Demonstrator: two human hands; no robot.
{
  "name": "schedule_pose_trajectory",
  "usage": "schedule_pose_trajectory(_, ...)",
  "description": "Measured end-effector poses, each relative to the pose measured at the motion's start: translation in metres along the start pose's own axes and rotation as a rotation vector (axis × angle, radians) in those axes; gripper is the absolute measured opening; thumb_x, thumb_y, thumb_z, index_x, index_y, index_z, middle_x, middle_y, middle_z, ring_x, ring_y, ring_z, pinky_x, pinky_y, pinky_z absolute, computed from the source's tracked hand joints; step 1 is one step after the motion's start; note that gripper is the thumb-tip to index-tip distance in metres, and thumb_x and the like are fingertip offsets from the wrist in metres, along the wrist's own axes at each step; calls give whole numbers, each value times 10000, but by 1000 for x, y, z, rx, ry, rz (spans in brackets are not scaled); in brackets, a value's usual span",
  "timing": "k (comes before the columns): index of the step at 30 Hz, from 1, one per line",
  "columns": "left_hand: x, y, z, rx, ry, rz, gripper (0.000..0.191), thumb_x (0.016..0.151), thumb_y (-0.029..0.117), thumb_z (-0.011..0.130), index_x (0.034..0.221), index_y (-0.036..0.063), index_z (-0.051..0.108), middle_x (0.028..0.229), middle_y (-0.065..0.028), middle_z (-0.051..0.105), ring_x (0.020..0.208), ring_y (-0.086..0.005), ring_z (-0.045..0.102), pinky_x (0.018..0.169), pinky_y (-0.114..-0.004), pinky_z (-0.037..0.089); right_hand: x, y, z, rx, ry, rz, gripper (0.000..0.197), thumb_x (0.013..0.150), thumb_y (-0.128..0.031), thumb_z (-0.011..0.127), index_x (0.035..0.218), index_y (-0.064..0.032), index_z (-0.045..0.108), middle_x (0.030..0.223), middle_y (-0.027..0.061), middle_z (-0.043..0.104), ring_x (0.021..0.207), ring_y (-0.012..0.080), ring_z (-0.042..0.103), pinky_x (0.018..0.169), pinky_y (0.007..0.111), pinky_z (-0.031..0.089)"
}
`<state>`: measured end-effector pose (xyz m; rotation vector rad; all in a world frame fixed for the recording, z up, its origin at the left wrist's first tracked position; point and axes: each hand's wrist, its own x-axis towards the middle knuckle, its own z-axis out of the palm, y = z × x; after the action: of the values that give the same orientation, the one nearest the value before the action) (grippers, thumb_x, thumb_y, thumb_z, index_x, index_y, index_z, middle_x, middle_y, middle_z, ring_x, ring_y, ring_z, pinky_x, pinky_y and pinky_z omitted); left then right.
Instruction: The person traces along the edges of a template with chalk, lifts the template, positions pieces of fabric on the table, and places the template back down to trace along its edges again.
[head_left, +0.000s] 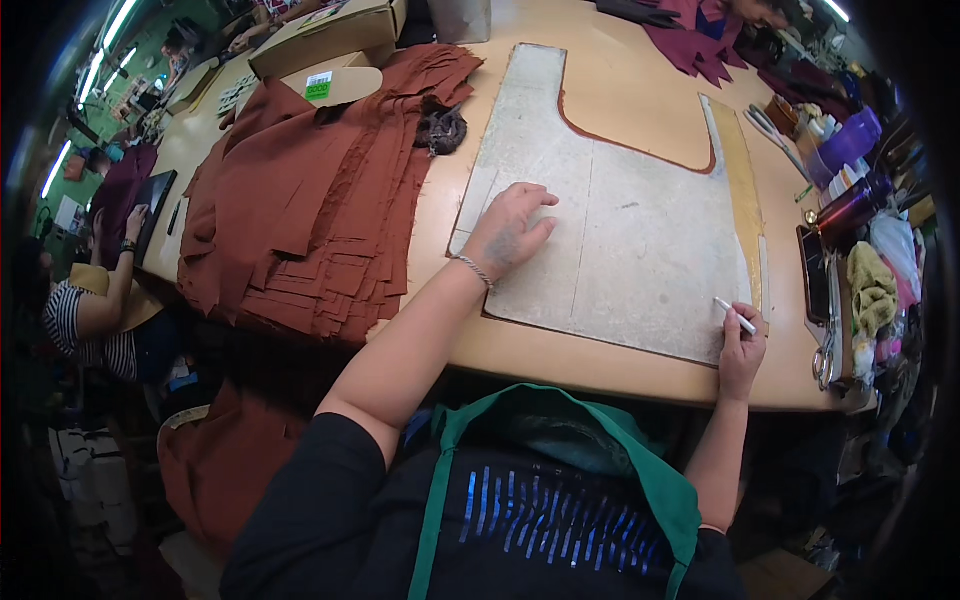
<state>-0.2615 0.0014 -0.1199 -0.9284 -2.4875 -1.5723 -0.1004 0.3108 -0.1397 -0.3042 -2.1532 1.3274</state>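
A large grey-white garment pattern template (637, 232) with a deep curved cut-out lies flat on the table. Rust-brown fabric shows as a thin rim along the cut-out; the rest of that piece is hidden beneath. My left hand (514, 229) rests on the template's left part, fingers loosely spread and holding nothing. At the template's lower right corner, my right hand (741, 349) grips a white pen (736, 316), its tip towards the upper left. A yellowish strip (739, 180) runs along the template's right side.
Rust-brown cut fabric (300, 202) is stacked to the left, with a cardboard box (330, 37) behind. Along the right edge are scissors (823, 364), a phone (814, 274), a yellow-green cloth (871, 289) and a metallic bottle (855, 202). Other people work at the left and far side.
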Motion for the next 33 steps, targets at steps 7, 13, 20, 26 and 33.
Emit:
schedule_pose_trajectory(7,-4,-5,11,588,-27,37,308,761,223,535,1056,133,526,1174,-78,431,1151,-265,354,930,-420,298,3,1,-4,184,6,74,130,866,-138,483,908,-18,512,671,-23,456,603,38,403,546,164,338)
schedule_pose_trajectory(13,-6,-6,10,599,-34,35,316,768,247,528,1063,135,523,1194,-71,421,1171,-256,338,949,-435,270,5,2,-2,241,21,129,132,862,-148,494,897,-23,516,651,-25,462,581,36,408,531,160,332)
schedule_pose_trajectory(20,-6,-7,8,584,-28,29,308,762,255,537,1045,134,535,1178,-71,444,1170,-253,345,945,-431,279,5,3,-3,203,77,97,140,859,-161,501,884,-24,520,641,-21,467,563,35,407,512,162,326)
schedule_pose_trajectory(26,-5,-4,9,567,-24,37,300,756,256,545,1029,131,544,1173,-65,452,1159,-242,359,940,-427,287,5,3,-4,263,83,119,149,858,-167,504,881,-21,520,639,-14,471,577,44,418,523,170,331)
schedule_pose_trajectory(33,-5,-4,9,556,-27,31,295,752,250,550,1022,131,546,1165,-66,458,1158,-239,361,940,-426,288,4,2,-4,291,94,140,140,856,-157,506,878,-19,519,635,-13,470,574,47,416,524,171,332)
